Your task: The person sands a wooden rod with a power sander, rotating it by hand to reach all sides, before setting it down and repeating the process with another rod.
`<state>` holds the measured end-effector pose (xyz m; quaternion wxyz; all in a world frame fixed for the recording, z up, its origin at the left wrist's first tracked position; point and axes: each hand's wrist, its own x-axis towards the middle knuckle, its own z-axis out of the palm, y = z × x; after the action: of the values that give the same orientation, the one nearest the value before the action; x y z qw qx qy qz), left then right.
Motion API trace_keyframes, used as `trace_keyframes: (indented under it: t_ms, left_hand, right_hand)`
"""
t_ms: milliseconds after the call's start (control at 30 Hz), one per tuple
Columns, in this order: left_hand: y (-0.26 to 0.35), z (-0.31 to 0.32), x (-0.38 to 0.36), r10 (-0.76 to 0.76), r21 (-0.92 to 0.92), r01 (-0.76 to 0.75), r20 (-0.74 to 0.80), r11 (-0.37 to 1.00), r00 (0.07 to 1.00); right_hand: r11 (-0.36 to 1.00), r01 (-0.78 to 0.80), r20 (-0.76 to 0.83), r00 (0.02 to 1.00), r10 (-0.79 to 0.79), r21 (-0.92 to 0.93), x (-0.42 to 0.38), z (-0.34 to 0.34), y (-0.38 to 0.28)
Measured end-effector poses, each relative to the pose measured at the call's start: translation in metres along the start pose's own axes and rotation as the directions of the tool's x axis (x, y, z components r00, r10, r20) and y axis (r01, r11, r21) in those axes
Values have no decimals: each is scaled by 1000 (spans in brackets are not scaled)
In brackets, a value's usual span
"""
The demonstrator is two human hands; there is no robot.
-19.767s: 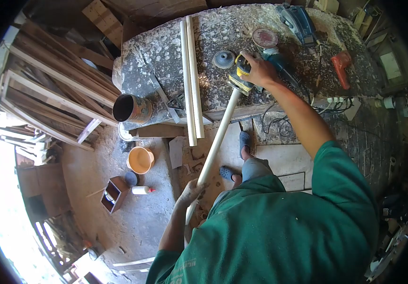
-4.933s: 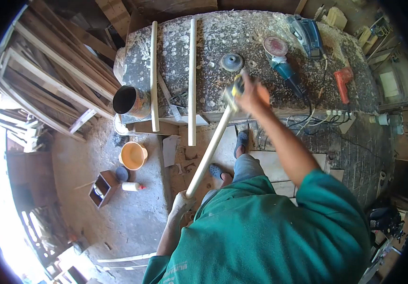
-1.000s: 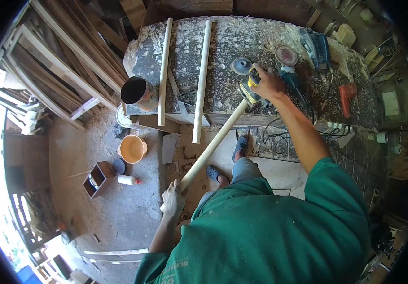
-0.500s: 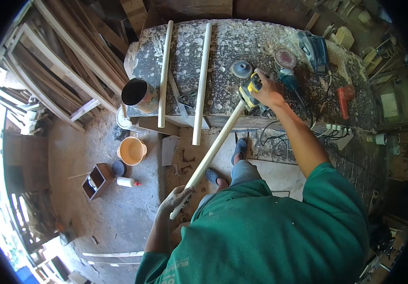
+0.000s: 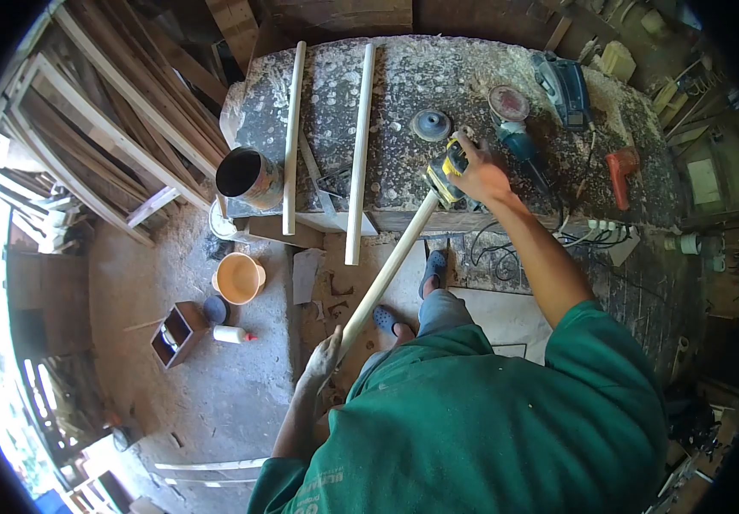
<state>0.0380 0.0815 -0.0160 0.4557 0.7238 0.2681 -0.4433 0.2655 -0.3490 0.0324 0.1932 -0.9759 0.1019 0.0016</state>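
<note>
A long pale wooden pole [image 5: 384,276] slants from the workbench edge down toward me. My left hand [image 5: 325,357] grips its near end. My right hand [image 5: 478,174] is closed on a yellow and black sander [image 5: 444,176] that presses on the pole's far end at the bench [image 5: 438,81] edge. Two more pale poles [image 5: 356,146] lie side by side across the dusty bench and overhang its front. My green sleeves fill the bottom of the view.
On the bench lie a grey sanding pad [image 5: 431,125], a blue grinder [image 5: 515,128], a blue planer [image 5: 563,79] and a red drill [image 5: 619,170]. A rusty can [image 5: 248,178], an orange bucket [image 5: 238,277], a glue bottle [image 5: 232,335] and a small box [image 5: 176,334] are at left, by stacked timber [image 5: 104,146].
My left hand has shifted its grip along the pole's near end over the last second. The sander stays at the pole's far end, with only slight movement.
</note>
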Motion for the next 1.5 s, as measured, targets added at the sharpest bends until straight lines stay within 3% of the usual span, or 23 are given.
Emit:
trace_keyframes:
  t_ms: [67, 100, 133, 267, 367, 467, 500, 600, 633, 700, 733, 767, 867, 900, 967, 1033, 1167, 1233, 1367, 1467, 1500]
  left_hand:
    - [-31, -6, 18, 417, 318, -397, 5, 861, 909]
    - [-30, -6, 16, 518, 511, -434, -26, 742, 855]
    - [-22, -6, 6, 614, 684, -430, -33, 590, 789]
    - [-6, 6, -11, 649, 747, -358, -128, 561, 750]
    - [-26, 11, 6, 797, 831, -301, -249, 468, 551]
    - [-14, 12, 2, 769, 805, -288, -292, 519, 569]
    - [-15, 12, 2, 785, 786, -333, -288, 521, 548]
    - [-17, 11, 5, 724, 603, -484, -242, 634, 646]
    - [-25, 7, 16, 745, 575, -535, -211, 618, 633]
    - [-30, -10, 26, 440, 243, -428, 5, 870, 898]
    - [-19, -13, 22, 279, 89, -296, 162, 951, 946]
    - [-11, -16, 12, 262, -47, -258, 205, 965, 943]
    - [-9, -25, 19, 191, -71, -179, 249, 981, 950]
    - [-6, -27, 20, 194, 34, -206, 221, 978, 956]
    - [-10, -23, 30, 387, 257, -386, 50, 886, 921]
    - [-7, -19, 29, 599, 537, -482, -53, 692, 799]
    - [0, -3, 15, 677, 676, -411, -179, 612, 714]
    - [-5, 1, 18, 711, 733, -376, -204, 567, 673]
    - [-13, 8, 26, 732, 697, -362, -344, 619, 588]
    - [-21, 4, 35, 681, 561, -445, -327, 698, 655]
    - [-27, 2, 42, 597, 479, -423, -302, 769, 743]
  right_hand:
    - [1000, 4, 10, 1000, -4, -8, -4, -5, -1]
    - [1000, 10, 15, 1000, -11, 21, -2, -3, 2]
    - [999, 16, 21, 1000, -17, 51, 0, -1, 6]
    - [999, -27, 67, 997, 25, 39, -2, -9, 1]
    - [1000, -13, 88, 996, 11, 17, -5, -16, -5]
    - [999, 29, 20, 999, -28, -42, -9, -7, -1]
    - [999, 30, 32, 999, -29, -25, -9, -9, -1]
    - [999, 39, 33, 999, -40, 25, -9, -7, 1]
    - [998, 43, 5, 999, -44, 41, -7, 2, 6]
    - [995, 52, -21, 999, -50, 89, -5, 8, 13]
    - [991, 59, -20, 998, -57, 121, -3, 8, 15]
    - [986, 66, -20, 998, -63, 152, -1, 9, 16]
    - [986, 111, -92, 991, -100, 126, 4, 16, 19]
    - [989, 104, -82, 992, -96, 106, 5, 15, 18]
    - [994, 91, -55, 995, -88, 65, 6, 12, 19]
    - [993, 95, -31, 995, -93, 72, 6, 10, 22]
    - [999, 40, 53, 998, -40, -8, 2, -5, 11]
    - [997, 76, 14, 997, -76, -13, 0, -4, 11]
    - [994, 84, 101, 991, -90, 66, -7, -11, 1]
    - [993, 75, 103, 991, -83, 86, -6, -9, 0]
    - [991, 110, 59, 992, -115, 79, -2, -1, 6]
